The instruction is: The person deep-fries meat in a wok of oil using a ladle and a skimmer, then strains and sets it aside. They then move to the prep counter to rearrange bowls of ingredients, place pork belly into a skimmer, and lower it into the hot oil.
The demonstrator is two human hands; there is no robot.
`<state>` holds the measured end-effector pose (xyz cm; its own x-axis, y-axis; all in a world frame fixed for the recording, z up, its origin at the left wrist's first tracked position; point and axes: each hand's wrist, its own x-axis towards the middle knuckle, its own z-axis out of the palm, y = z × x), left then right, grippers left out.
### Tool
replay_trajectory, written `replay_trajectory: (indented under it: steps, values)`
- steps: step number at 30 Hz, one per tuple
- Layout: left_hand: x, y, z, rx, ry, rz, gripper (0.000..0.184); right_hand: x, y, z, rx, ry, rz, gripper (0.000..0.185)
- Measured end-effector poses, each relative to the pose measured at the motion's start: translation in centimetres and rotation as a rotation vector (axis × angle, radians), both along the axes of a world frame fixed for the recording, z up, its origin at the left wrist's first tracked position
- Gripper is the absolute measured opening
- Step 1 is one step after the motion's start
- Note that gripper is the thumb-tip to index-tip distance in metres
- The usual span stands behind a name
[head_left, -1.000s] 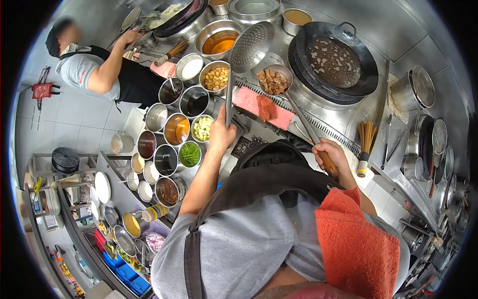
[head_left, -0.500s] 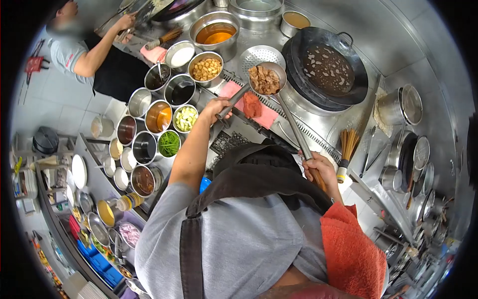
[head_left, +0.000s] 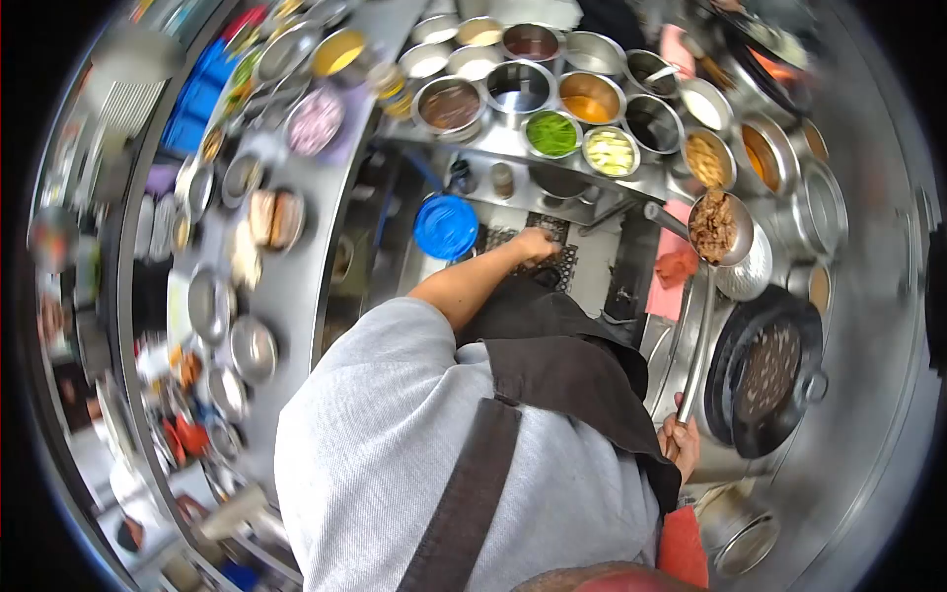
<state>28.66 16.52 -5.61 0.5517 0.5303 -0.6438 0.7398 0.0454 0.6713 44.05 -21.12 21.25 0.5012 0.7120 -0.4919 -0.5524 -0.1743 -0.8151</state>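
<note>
My right hand (head_left: 681, 442) is closed round the handle of a ladle (head_left: 703, 345). Cooked brown meat pieces (head_left: 712, 227) fill the ladle's bowl, which is over the edge of a perforated strainer (head_left: 748, 268). The strainer's handle (head_left: 666, 219) sticks out to the left, with no hand on it. My left hand (head_left: 536, 247) is over the floor in front of the counter, fingers curled, with nothing visible in it. Beside the ladle, a red cloth (head_left: 677, 264) lies on a pink cloth (head_left: 668, 299). A black wok (head_left: 764, 375) holds dark liquid.
Metal pots with sauces, green strips (head_left: 552, 133) and pale chunks (head_left: 612, 151) line the counter. A blue round item (head_left: 446, 227) is below them. On the left, a steel counter (head_left: 296, 286) carries bowls, one with pinkish pieces (head_left: 316, 120). A pot (head_left: 735, 528) stands lower right.
The view has swung to the left, towards the other counter. My left hand has let go of the strainer's handle and moved away from it. My right hand still holds the ladle with meat.
</note>
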Motion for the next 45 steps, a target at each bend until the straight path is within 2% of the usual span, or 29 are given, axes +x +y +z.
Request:
replay_trajectory:
  steps: [1,3,5,8,10,11,12,13,14,15,18,19,21,22,24,25,26,28,29,31,32,34,35,37,38,41,43,45]
  values:
    - [-3.2,-1.2,-1.5,0.099,0.135,-0.133,0.055,-0.1,0.1,0.8,0.024,0.026,0.023,0.058]
    - [-9.2,-4.9,-8.6,0.341,0.281,-0.336,0.057,-0.1,-0.1,1.6,0.052,0.059,0.083,0.058]
    - [-13.9,-9.2,-3.8,0.078,0.430,-0.366,0.057,0.1,0.3,1.0,0.082,0.112,0.163,0.058]
    - [-20.1,-17.3,-6.5,-0.028,0.402,-0.296,0.056,-0.7,0.5,0.0,0.078,0.151,0.282,0.058]
    - [-22.7,-21.0,-6.9,-0.156,0.351,-0.018,0.051,-1.2,0.5,-1.0,0.070,0.218,0.355,0.058]
    - [-23.9,-21.2,-6.1,-0.151,0.353,0.012,0.051,-1.6,0.5,-1.6,0.079,0.222,0.384,0.058]
    - [-25.4,-20.9,-5.4,-0.177,0.292,-0.119,0.048,-2.2,0.8,-2.3,0.053,0.238,0.448,0.058]
    - [-26.1,-21.0,-3.9,-0.201,0.228,-0.248,0.046,-2.4,0.7,-3.0,0.027,0.252,0.513,0.058]
    - [-25.2,-20.9,4.2,-0.511,0.287,0.104,0.041,-2.6,0.4,-4.2,0.036,0.290,0.560,0.058]
    - [-25.7,-20.9,4.1,-0.503,0.275,0.122,0.041,-3.1,0.4,-5.0,0.064,0.316,0.604,0.056]
    - [-26.4,-20.0,2.8,-0.407,0.550,0.192,0.040,-4.0,0.1,-7.3,0.031,0.311,0.763,0.050]
    - [-26.4,-20.0,1.1,-0.405,0.536,0.210,0.040,-4.8,0.2,-7.2,0.032,0.300,0.784,0.050]
    - [-26.9,-20.0,-2.1,-0.218,0.348,0.296,0.035,-7.0,0.1,-7.7,-0.167,0.225,0.713,0.047]
    - [-27.0,-19.5,-1.9,-0.216,0.339,0.310,0.035,-6.9,-0.3,-9.7,-0.203,0.212,0.741,0.043]
    - [-27.4,-18.5,-0.1,-0.306,0.059,0.320,0.040,-7.6,-0.7,-10.8,-0.184,0.195,0.783,0.041]
    - [-28.1,-18.3,2.0,-0.304,0.049,0.336,0.040,-8.4,-0.3,-10.8,-0.167,0.188,0.812,0.039]
    - [-28.9,-18.2,4.8,-0.129,0.056,0.290,0.038,-9.3,0.3,-10.7,-0.170,0.178,0.828,0.039]
    - [-31.2,-17.5,3.5,0.192,0.080,0.168,0.034,-11.4,1.5,-10.0,-0.152,0.148,0.865,0.038]
    - [-32.8,-17.3,3.6,0.189,0.070,0.184,0.034,-13.5,2.5,-8.3,-0.143,0.134,0.882,0.037]
    - [-36.0,-17.0,3.7,0.408,0.087,0.409,0.032,-17.3,4.6,-5.3,-0.154,0.060,0.853,0.039]
    - [-37.3,-17.1,4.2,0.411,0.071,0.411,0.032,-18.7,5.6,-4.5,-0.179,0.061,0.860,0.042]
    - [-40.5,-17.4,5.5,0.846,-0.073,0.732,0.030,-20.0,6.8,-5.1,-0.143,0.074,0.863,0.048]
    - [-42.0,-17.2,6.7,0.857,-0.089,0.731,0.030,-21.3,7.7,-4.2,-0.132,0.059,0.857,0.048]
    - [-44.7,-16.5,8.8,1.061,-0.090,0.745,0.031,-24.0,9.8,-1.9,-0.009,0.066,0.969,0.049]
    - [-45.9,-15.9,8.9,1.070,-0.109,0.748,0.031,-25.6,10.6,-1.2,-0.026,0.103,0.887,0.049]
    - [-48.7,-15.0,9.1,1.149,-0.021,0.737,0.036,-30.2,13.9,2.8,0.043,0.110,0.908,0.050]
    - [-49.6,-14.7,8.2,1.111,0.220,0.758,0.044,-31.6,16.7,3.7,0.082,0.087,0.916,0.051]
    - [-50.8,-14.7,7.3,1.148,0.197,0.720,0.046,-33.5,19.8,5.3,0.135,0.076,0.983,0.051]
